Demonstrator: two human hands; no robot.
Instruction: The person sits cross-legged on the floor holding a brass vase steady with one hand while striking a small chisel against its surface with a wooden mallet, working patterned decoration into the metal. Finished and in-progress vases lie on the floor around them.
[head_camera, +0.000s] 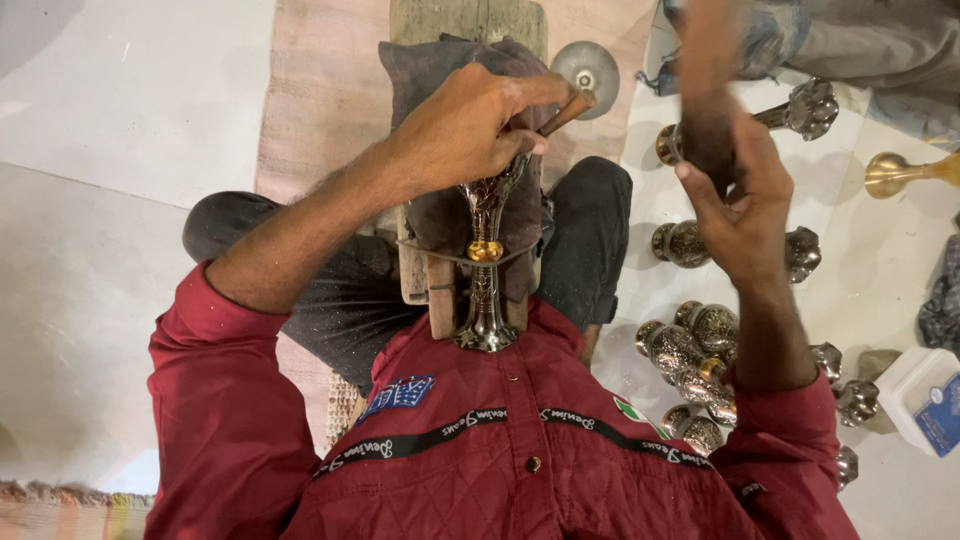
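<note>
An engraved metal vase (486, 262) with a brass band lies lengthwise on a cloth-covered wooden board (440, 215) between my knees, its base pressed against my red shirt. My left hand (468, 128) is shut on a thin wooden-handled tool (566, 112) held against the vase's upper part. My right hand (738, 190) is raised to the right, gripping a dark wooden mallet (708, 110) that is blurred by motion.
Several engraved metal vases (690, 355) lie on the white floor at my right, with a brass one (895, 174) farther out. A round metal disc (586, 66) sits past the board. A white box (922, 397) stands at the right edge. Another person's legs (860, 45) are top right.
</note>
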